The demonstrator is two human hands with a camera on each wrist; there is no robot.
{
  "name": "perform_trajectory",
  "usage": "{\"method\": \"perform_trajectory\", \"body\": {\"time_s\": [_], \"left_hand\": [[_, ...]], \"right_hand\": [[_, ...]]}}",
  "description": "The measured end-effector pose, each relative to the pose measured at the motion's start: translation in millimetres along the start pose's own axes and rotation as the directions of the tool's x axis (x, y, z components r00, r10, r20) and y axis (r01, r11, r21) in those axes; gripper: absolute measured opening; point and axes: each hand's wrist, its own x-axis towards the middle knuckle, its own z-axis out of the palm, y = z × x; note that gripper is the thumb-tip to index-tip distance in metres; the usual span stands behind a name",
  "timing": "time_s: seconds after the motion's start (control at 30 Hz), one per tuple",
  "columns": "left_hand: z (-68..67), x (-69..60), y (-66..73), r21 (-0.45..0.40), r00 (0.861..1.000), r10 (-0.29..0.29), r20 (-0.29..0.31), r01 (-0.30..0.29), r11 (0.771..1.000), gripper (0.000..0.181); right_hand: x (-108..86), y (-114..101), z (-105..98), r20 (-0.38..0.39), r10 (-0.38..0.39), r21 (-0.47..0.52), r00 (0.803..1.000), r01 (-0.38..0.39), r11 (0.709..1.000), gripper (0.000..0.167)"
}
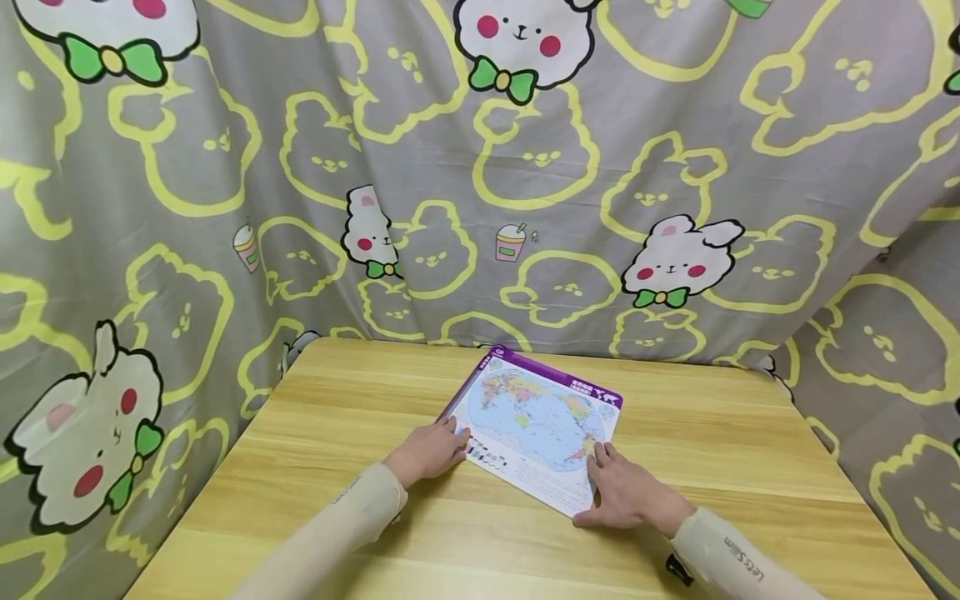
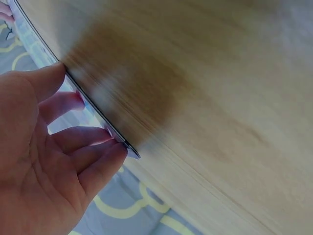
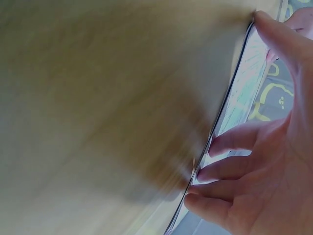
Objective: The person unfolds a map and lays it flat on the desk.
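A flat, thin board with a world map and a purple top band (image 1: 525, 417) lies slanted on the table. At its left edge is my left hand (image 1: 427, 450), and my right hand (image 1: 626, 492) touches the lower right side and near corner. In the left wrist view the thumb and fingertips of the left hand (image 2: 54, 161) rest spread along the board's dark edge (image 2: 93, 105). The right wrist view has the right hand (image 3: 259, 171) with its thumb and slightly bent fingers set apart along the board (image 3: 242, 88). The board's underside is hidden.
The wooden table (image 1: 352, 392) extends around the board on every side. Behind it and at both sides hangs a grey curtain (image 1: 442, 125) with yellow outlines and white rabbit faces. A small black object (image 1: 679, 570) is beneath the right sleeve.
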Motion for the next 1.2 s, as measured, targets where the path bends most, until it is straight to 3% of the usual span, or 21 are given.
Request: {"method": "perform_trajectory", "body": {"time_s": [0.4, 0.7, 0.93, 1.2], "left_hand": [[-1.5, -2.9, 4.9, 0.028, 0.997, 0.049, -0.052, -0.048, 0.998, 0.03], [0.0, -5.1, 7.8, 0.019, 0.999, 0.048, -0.007, -0.048, 0.999, 0.035], [-0.5, -5.5, 10.5, 0.031, 0.997, 0.071, -0.027, -0.07, 0.997, 0.034], [0.8, -5.9, 11.8, 0.016, 0.998, 0.06, -0.015, -0.06, 0.998, 0.035]], "right_hand": [[-1.9, 10, -6, 0.023, 0.014, 0.004, 1.0, -0.014, 1.0, 0.102], [-1.4, 20, -5, -0.003, -0.023, 0.013, 1.0, 0.023, 1.0, 0.084], [-0.2, 26, -6, 0.01, -0.027, 0.007, 1.0, 0.027, 1.0, 0.075], [1.3, 29, -6, 0.002, -0.034, 0.021, 0.999, 0.034, 0.999, 0.074]]}}
